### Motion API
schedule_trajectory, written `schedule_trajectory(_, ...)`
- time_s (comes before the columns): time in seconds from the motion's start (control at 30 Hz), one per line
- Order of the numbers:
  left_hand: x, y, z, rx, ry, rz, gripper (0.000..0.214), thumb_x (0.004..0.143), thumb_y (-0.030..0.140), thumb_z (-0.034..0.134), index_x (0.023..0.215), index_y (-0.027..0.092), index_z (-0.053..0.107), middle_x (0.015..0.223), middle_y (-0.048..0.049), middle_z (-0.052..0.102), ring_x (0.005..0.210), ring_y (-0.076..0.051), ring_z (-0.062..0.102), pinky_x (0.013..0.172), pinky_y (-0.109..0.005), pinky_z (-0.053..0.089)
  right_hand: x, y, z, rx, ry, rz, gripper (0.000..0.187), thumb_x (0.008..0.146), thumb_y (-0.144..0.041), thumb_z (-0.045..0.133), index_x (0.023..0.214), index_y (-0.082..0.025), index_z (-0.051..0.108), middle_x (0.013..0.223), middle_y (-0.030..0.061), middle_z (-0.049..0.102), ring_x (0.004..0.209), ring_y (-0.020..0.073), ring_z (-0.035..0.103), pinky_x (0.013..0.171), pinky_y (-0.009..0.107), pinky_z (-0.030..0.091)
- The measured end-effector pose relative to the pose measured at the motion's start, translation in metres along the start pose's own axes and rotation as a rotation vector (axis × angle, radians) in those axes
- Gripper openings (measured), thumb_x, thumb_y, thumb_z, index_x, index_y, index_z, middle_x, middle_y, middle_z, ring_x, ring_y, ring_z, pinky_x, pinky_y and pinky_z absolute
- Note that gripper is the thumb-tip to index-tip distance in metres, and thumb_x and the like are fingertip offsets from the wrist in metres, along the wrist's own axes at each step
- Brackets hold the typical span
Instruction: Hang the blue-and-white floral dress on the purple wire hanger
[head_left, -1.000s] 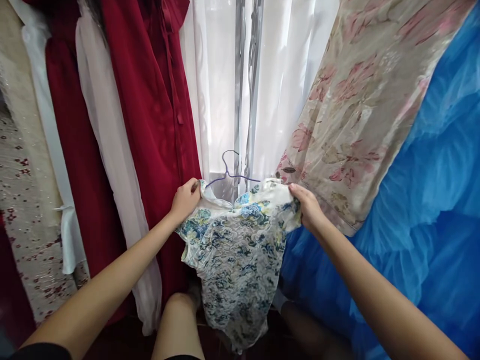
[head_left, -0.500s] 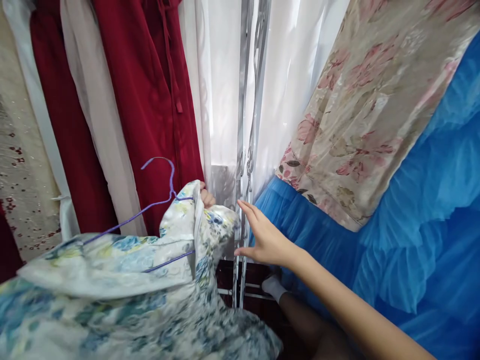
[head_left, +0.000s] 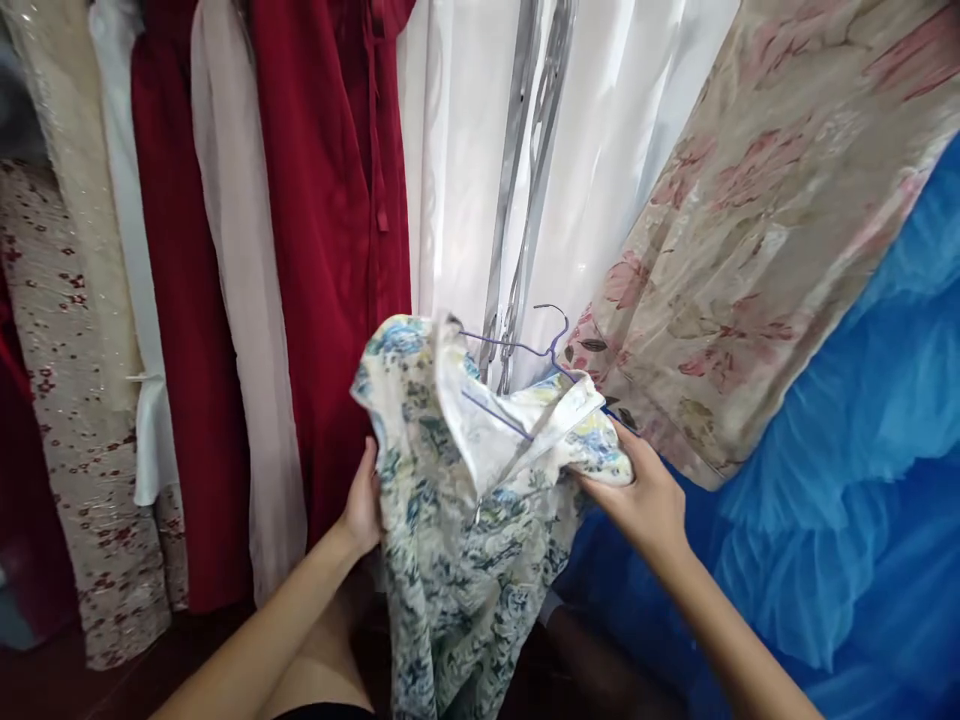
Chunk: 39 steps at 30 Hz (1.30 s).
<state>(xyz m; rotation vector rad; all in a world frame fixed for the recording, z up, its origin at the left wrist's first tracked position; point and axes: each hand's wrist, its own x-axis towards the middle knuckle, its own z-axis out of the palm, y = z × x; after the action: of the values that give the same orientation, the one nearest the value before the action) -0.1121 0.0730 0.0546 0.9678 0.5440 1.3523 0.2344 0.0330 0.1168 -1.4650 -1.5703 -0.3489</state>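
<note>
A blue-and-white floral dress (head_left: pixel 465 510) hangs on a purple wire hanger (head_left: pixel 525 350) in front of me. My left hand (head_left: pixel 364 505) grips the dress at its left edge, with the fingers tucked behind the cloth. My right hand (head_left: pixel 641 495) holds the right shoulder of the dress from below, fingers closed on the fabric. The collar is folded open, so the white lining shows.
Dark red dresses (head_left: pixel 330 230), pale beige garments (head_left: pixel 240 300) and a speckled cream one (head_left: pixel 67 400) hang at the left. White sheer fabric (head_left: pixel 457 170) and a chrome rack pole (head_left: pixel 517 210) stand behind. A pink-flowered cream dress (head_left: pixel 750 250) and blue tulle (head_left: pixel 847 480) fill the right.
The dress swung out to the left and came back to the middle. My right hand let go of it, opened, then took hold of its right shoulder again.
</note>
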Motion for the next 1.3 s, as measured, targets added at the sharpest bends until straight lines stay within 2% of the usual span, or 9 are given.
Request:
schedule_trajectory(0.1,-0.017,-0.032,-0.004,0.13,0.057,-0.029,0.084,0.079,0.083,0.053,0.13,0.018,0.066,0.134,-0.0123,0.067,0.14,-0.037,0.046,0.119,-0.049,0.033,0.025,-0.012,-0.002,-0.085,-0.008,0.001,0.074,0.074,-0.065,0.072,0.137,-0.028,0.059,0.119,0.0078,0.072,0.104,0.0335,0.07,0.076,0.037,0.055)
schedule_trajectory(0.2,-0.029,-0.06,0.003,0.305,0.144,0.052,0.074,0.08,0.064,0.07,0.138,0.018,0.059,0.142,-0.0117,0.061,0.142,-0.034,0.044,0.12,-0.048,0.031,0.04,-0.032,-0.006,-0.11,-0.006,-0.092,0.076,0.074,-0.062,0.073,0.138,-0.026,0.058,0.119,0.0089,0.072,0.102,0.0326,0.07,0.071,0.035,0.054)
schedule_trajectory(0.4,-0.052,-0.091,0.027,0.379,0.32,0.113,0.069,0.073,0.045,0.081,0.133,0.017,0.062,0.134,-0.0123,0.067,0.131,-0.034,0.057,0.114,-0.046,0.042,0.02,-0.019,-0.006,-0.01,-0.124,-0.195,0.071,0.076,-0.048,0.075,0.14,-0.025,0.055,0.125,0.0088,0.069,0.11,0.0307,0.068,0.076,0.033,0.054)
schedule_trajectory(0.63,-0.074,-0.115,0.017,0.325,0.385,0.028,0.065,0.077,0.042,0.081,0.134,0.017,0.061,0.136,-0.0139,0.065,0.13,-0.033,0.059,0.111,-0.045,0.046,-0.031,0.016,0.027,0.126,-0.017,0.214,0.069,0.082,-0.052,0.069,0.141,-0.025,0.046,0.133,0.0128,0.061,0.114,0.0364,0.061,0.087,0.047,0.051)
schedule_trajectory(0.8,-0.083,-0.114,0.044,0.325,0.36,0.03,0.068,0.075,0.039,0.081,0.137,0.018,0.06,0.136,-0.0129,0.065,0.133,-0.034,0.055,0.112,-0.047,0.045,-0.122,-0.021,0.055,0.546,0.341,0.597,0.032,0.089,-0.052,0.062,0.109,-0.028,0.057,0.105,0.0085,0.06,0.093,0.0319,0.058,0.08,0.044,0.048)
schedule_trajectory(0.87,-0.086,-0.113,0.056,0.353,0.294,0.055,0.065,0.076,0.038,0.08,0.135,0.018,0.062,0.134,-0.0128,0.066,0.134,-0.034,0.054,0.113,-0.047,0.045,-0.148,-0.045,0.066,0.799,0.09,0.67,0.033,0.095,-0.054,0.05,0.082,-0.024,0.056,0.074,0.0024,0.055,0.069,0.0241,0.055,0.065,0.037,0.045)
schedule_trajectory(1.0,-0.094,-0.115,0.064,0.411,0.172,0.081,0.055,0.079,0.036,0.077,0.13,0.018,0.066,0.135,-0.0126,0.066,0.135,-0.033,0.053,0.116,-0.045,0.042,-0.144,-0.08,0.076,0.969,-0.4,0.586,0.045,0.095,-0.059,0.051,0.069,-0.023,0.044,0.06,-0.0051,0.041,0.055,0.0147,0.04,0.055,0.028,0.035)
schedule_trajectory(1.2,-0.103,-0.114,0.052,0.511,0.15,0.079,0.053,0.084,0.035,0.073,0.133,0.02,0.063,0.134,-0.0118,0.066,0.139,-0.032,0.049,0.118,-0.046,0.038,-0.126,-0.08,0.054,0.862,-0.489,0.503,0.047,0.094,-0.053,0.056,0.063,-0.023,0.036,0.056,-0.0064,0.032,0.054,0.0121,0.03,0.051,0.027,0.023)
schedule_trajectory(1.3,-0.105,-0.115,0.052,0.498,0.143,0.037,0.052,0.084,0.035,0.073,0.133,0.02,0.063,0.134,-0.0116,0.066,0.135,-0.032,0.054,0.116,-0.047,0.041,-0.139,-0.079,0.048,0.868,-0.348,0.597,0.05,0.093,-0.055,0.057,0.059,-0.023,0.038,0.053,-0.0057,0.033,0.052,0.0121,0.029,0.051,0.027,0.023)
